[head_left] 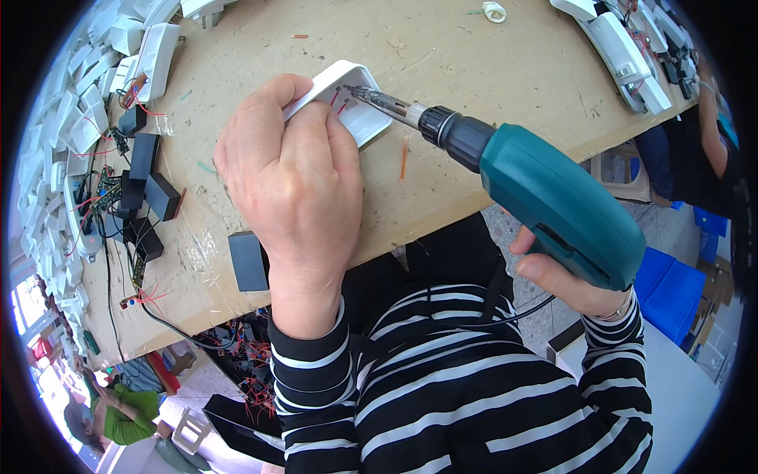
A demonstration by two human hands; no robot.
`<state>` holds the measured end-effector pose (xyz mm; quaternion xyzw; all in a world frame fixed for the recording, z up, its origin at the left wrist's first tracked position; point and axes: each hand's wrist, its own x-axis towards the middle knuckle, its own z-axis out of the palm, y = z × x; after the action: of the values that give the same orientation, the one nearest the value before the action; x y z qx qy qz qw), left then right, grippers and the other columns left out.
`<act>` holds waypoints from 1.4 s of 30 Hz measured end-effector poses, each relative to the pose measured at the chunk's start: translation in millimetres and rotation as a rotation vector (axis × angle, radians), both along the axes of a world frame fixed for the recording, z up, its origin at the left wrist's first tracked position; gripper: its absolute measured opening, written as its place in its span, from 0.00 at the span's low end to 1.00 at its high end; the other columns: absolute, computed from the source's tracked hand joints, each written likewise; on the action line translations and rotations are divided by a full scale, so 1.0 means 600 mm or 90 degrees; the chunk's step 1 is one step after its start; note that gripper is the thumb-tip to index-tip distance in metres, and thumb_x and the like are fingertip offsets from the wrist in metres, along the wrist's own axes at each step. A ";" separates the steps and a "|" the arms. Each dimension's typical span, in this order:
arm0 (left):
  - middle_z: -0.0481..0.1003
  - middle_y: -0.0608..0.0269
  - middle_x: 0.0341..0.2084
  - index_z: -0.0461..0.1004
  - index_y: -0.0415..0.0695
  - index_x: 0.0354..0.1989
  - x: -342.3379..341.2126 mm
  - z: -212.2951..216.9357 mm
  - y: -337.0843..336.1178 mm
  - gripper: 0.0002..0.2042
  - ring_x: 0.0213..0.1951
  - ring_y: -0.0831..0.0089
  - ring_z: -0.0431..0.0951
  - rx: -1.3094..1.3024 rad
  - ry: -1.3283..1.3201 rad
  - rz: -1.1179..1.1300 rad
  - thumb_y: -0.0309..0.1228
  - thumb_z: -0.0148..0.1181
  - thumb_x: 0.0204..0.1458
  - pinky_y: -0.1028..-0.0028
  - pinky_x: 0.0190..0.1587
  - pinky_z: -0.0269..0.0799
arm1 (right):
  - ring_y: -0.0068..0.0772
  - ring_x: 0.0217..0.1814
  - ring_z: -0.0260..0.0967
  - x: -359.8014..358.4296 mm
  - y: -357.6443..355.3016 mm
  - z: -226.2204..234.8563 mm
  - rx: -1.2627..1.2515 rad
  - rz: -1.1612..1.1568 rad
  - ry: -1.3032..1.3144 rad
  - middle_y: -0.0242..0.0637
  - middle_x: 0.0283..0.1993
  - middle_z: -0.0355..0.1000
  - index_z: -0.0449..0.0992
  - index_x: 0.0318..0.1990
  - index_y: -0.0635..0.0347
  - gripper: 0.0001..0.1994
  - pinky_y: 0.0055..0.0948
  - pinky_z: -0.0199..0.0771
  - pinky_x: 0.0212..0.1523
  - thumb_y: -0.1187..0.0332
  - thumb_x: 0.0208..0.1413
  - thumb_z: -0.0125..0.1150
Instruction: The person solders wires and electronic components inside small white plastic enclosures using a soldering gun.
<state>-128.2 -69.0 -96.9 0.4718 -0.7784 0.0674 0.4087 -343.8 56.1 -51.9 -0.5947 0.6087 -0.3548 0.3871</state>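
My left hand [294, 178] is closed around a small white plastic housing [369, 122], its open side turned to the right, above the table. Short red wires [340, 104] show inside it. A teal and black electric drill [560, 205] is gripped in my right hand [568, 283], its nose pointing up and to the left. The tip of its metal bit [380, 100] reaches inside the housing, close to the wires. My left fingertips are partly hidden behind the housing, and most of my right fingers are behind the drill's handle.
White housings [79, 130] pile along the table's left side, beside black boxes [144, 158] and wired boards. A black block [249, 261] lies by my left wrist. More housings [620, 55] are at far right. Below left, a box holds red-wired parts [254, 371]. Other people [130, 415] are nearby.
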 end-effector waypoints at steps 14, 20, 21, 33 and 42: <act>0.75 0.60 0.35 0.75 0.38 0.25 -0.001 -0.002 -0.002 0.04 0.36 0.64 0.74 -0.002 0.010 -0.005 0.19 0.61 0.38 0.68 0.44 0.64 | 0.33 0.36 0.77 -0.002 0.000 -0.008 -0.022 0.023 0.005 0.46 0.42 0.75 0.67 0.53 0.73 0.32 0.22 0.75 0.33 0.66 0.42 0.73; 0.75 0.60 0.35 0.75 0.38 0.24 -0.001 0.001 -0.001 0.04 0.37 0.64 0.74 -0.004 0.004 -0.001 0.19 0.61 0.38 0.68 0.44 0.64 | 0.26 0.31 0.77 0.001 -0.003 -0.005 -0.032 0.022 -0.009 0.43 0.39 0.76 0.67 0.54 0.73 0.31 0.19 0.75 0.31 0.68 0.43 0.73; 0.75 0.60 0.35 0.75 0.38 0.24 -0.001 0.001 -0.001 0.04 0.37 0.64 0.74 -0.003 0.006 0.000 0.19 0.61 0.38 0.68 0.44 0.64 | 0.25 0.30 0.77 0.000 -0.002 -0.007 -0.036 0.022 -0.017 0.42 0.37 0.76 0.67 0.54 0.73 0.30 0.18 0.75 0.31 0.69 0.43 0.72; 0.75 0.60 0.35 0.75 0.38 0.24 -0.001 0.000 0.002 0.04 0.36 0.65 0.74 -0.006 0.008 0.002 0.19 0.61 0.37 0.68 0.43 0.63 | 0.25 0.32 0.77 -0.011 0.028 -0.011 -0.034 -0.005 -0.124 0.42 0.37 0.77 0.65 0.54 0.77 0.32 0.20 0.78 0.32 0.75 0.40 0.73; 0.74 0.59 0.36 0.75 0.38 0.23 -0.004 -0.001 -0.004 0.04 0.38 0.63 0.73 -0.002 0.023 -0.010 0.20 0.62 0.37 0.67 0.44 0.64 | 0.29 0.36 0.75 -0.033 0.041 -0.011 -0.019 0.028 -0.198 0.49 0.46 0.72 0.62 0.57 0.74 0.33 0.25 0.76 0.37 0.74 0.44 0.70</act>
<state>-130.8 -71.7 -97.6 0.4657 -0.7747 0.0572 0.4239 -363.8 80.9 -58.7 -0.5513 0.5229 -0.4431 0.4758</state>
